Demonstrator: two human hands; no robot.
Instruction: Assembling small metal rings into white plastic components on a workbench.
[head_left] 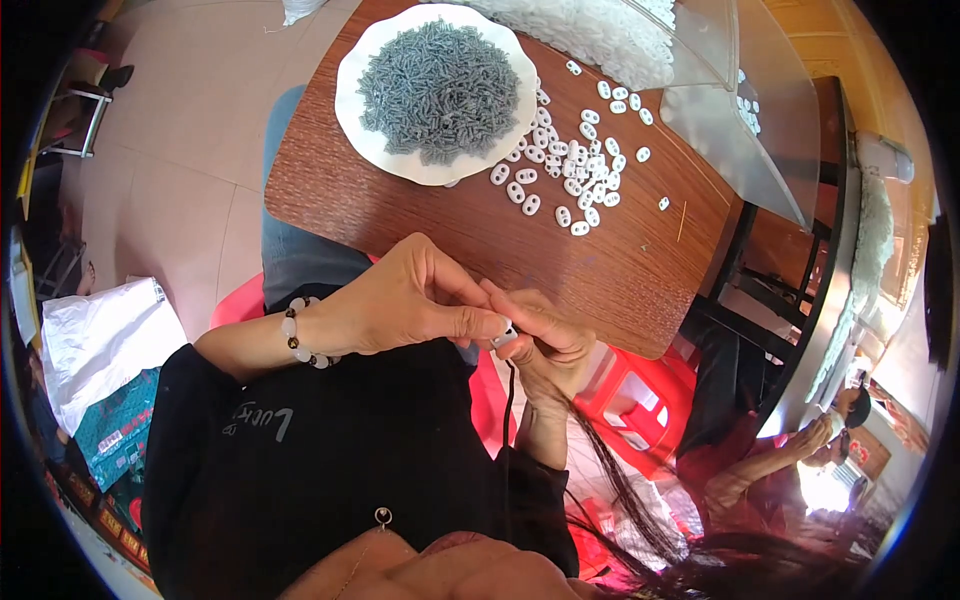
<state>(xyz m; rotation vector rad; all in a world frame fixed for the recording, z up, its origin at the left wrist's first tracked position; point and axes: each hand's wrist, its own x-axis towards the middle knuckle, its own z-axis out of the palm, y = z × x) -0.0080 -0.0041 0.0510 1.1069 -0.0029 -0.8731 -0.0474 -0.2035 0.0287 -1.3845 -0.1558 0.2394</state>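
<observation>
Close to my body, both hands meet over a small white oval piece with two dark holes (505,338). My left hand (425,300), with a beaded bracelet at its wrist, pinches it from the left between thumb and fingers. From the other side, the fingers of my right hand (550,335) close on the same piece, partly hiding it. A dark cord (510,400) hangs just below my fingertips. Many similar white two-holed pieces (580,165) lie loose on the wooden table (450,230) beyond my hands. A white scalloped plate (350,110) carries a heap of tiny grey, spring-like pieces (440,90).
A clear bin (700,50) with translucent white pieces lies tipped at the table's far edge. A red stool (640,410) stands at the right, near a co-worker's arm (750,470). White and teal bags (110,340) rest at the left.
</observation>
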